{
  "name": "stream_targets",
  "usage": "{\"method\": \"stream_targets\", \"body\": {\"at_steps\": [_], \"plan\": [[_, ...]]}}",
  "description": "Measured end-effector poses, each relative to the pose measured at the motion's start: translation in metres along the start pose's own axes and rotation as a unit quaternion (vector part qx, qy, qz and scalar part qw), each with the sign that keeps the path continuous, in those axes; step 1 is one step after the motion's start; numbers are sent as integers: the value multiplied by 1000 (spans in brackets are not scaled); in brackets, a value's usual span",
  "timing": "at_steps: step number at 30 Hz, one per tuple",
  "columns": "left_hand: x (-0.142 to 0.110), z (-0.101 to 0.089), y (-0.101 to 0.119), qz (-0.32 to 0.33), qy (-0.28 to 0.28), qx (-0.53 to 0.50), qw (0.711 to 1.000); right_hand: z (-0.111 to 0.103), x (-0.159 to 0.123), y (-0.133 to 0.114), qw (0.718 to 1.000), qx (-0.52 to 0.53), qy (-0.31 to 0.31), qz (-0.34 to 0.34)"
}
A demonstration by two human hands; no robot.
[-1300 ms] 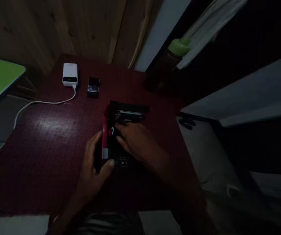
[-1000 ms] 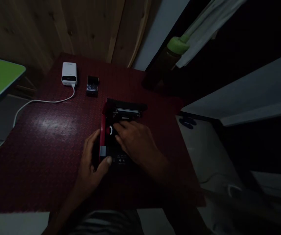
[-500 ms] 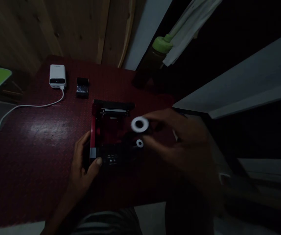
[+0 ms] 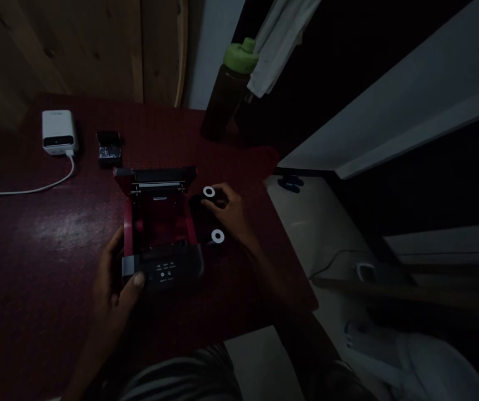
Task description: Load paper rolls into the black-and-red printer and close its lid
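Observation:
An open red-and-black label printer [image 4: 168, 267] lies on the dark red table with its lid raised at the back; its red inner bay shows no roll. My left hand [image 4: 116, 284] clasps the front left corner, thumb on top of the black panel and fingers along the side. Right of the printer, my right hand [image 4: 231, 211] pinches a dark roll with a white ring end [image 4: 205, 192] between thumb and fingers. Closer to me, a second dark roll with a white ring end [image 4: 213, 239] is beside the printer's right wall.
A white power bank [image 4: 58, 127] with a plugged-in white cable [image 4: 34, 189] stands at the back left. Near it lies a small black object [image 4: 109, 155]. A green-capped bottle [image 4: 223, 94] stands at the back edge. Beyond the table's right edge, dark slippers [image 4: 291, 183] lie on the floor.
My right hand has carried its roll away from me, down and left to beside the printer. The left hand keeps its hold. The view has shifted right.

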State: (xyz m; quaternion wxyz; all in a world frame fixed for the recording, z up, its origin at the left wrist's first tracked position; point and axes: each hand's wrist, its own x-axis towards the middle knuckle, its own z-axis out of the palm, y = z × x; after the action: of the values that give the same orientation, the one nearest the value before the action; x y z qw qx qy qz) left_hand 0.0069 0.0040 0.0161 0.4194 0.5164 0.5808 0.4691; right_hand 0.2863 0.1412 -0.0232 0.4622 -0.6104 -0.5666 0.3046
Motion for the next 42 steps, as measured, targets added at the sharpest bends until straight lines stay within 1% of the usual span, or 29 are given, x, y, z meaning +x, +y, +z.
{"method": "stream_targets", "body": {"at_steps": [3, 5, 8, 10, 11, 13, 16, 18, 20, 21, 22, 23, 24, 25, 26, 28, 31, 33, 35, 37, 40, 42], "plan": [[2, -2, -5, 3, -12, 6, 1000, -8, -4, 0, 1000, 3, -12, 6], [3, -3, -6, 11, -9, 11, 1000, -20, -15, -3, 1000, 5, -15, 18], [2, -3, -4, 16, -10, 12, 1000, -45, -46, -13, 998, -1, -33, 46], [1, -3, -3, 11, -17, 12, 1000, -55, -71, -21, 995, -5, -69, 72], [0, -3, -4, 10, -17, 12, 1000, -56, -81, -24, 993, -6, -88, 84], [0, -3, -6, 14, -14, 13, 1000, -50, -95, -26, 991, -8, -100, 93], [2, -3, -12, 35, -8, 10, 999, -35, -101, -27, 994, -16, -76, 81], [2, -2, -14, 49, -4, 10, 999, -36, -100, -36, 994, -21, -71, 78], [2, -2, -12, 52, -7, 9, 999, -47, -98, -58, 995, -41, -79, 51], [2, -1, -10, 48, -11, 8, 999, -55, -96, -73, 994, -65, -89, 19], [2, -1, -8, 44, -15, 5, 999, -62, -94, -90, 990, -95, -98, -41], [1, -1, -7, 41, -16, 1, 999, -67, -91, -106, 979, -120, -123, -108], [1, -1, -6, 38, -18, -4, 999, -68, -87, -122, 965, -148, -143, -160], [1, -1, -5, 39, -17, -7, 999, -65, -82, -137, 949, -180, -160, -202], [1, -1, -5, 44, -16, -9, 999, -58, -77, -148, 934, -209, -178, -230], [1, -1, -6, 54, -18, -10, 998, -34, -65, -164, 897, -267, -244, -255], [1, -1, -7, 56, -19, -11, 998, 8, -51, -171, 840, -368, -324, -234], [2, -1, -7, 55, -22, -14, 998, 28, -46, -173, 812, -416, -353, -210], [2, -1, -6, 62, -27, -17, 998, 38, -43, -175, 799, -437, -369, -184], [2, -1, -7, 66, -30, -21, 997, 43, -41, -176, 795, -450, -377, -152], [1, -1, -8, 58, -31, -30, 997, 48, -35, -174, 793, -451, -390, -122], [1, -1, -9, 53, -34, -33, 997, 51, -31, -171, 800, -440, -392, -109]]}}
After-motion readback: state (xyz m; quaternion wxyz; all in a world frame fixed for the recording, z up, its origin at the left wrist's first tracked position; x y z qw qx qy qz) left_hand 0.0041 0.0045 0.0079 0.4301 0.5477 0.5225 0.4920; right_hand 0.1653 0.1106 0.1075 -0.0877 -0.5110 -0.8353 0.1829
